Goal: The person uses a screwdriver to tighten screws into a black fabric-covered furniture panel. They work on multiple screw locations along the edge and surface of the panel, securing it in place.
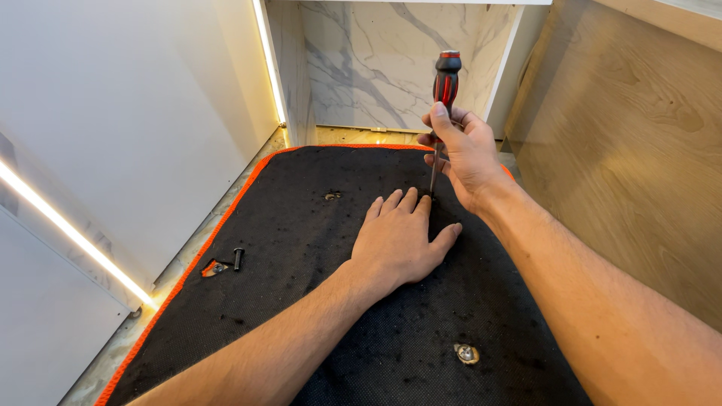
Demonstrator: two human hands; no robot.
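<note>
A black textured mat (316, 248) with an orange stitched border fills most of the view; it lies over a marbled stone floor (188, 259) that shows as a narrow strip along the mat's left edge. White panels (113, 113) rise on the left, with a glowing light strip (68, 229) running along their lower edge (a second strip stands upright at the corner farther back). A marble-patterned wall (376, 68) closes the far end, and a pale wood panel (624, 165) stands on the right.

The left hand (398, 240) lies flat on the mat, fingers together and thumb out, pressing down. The right hand (466, 154) is closed around a red-and-black screwdriver (444, 98), held upright, its tip meeting the mat just beside the left fingertips.

A loose black screw (238, 258) lies near the left border beside a small torn spot (213, 268). A metal fastener (466, 353) sits in the mat near the front, another small mark (332, 196) farther back
</note>
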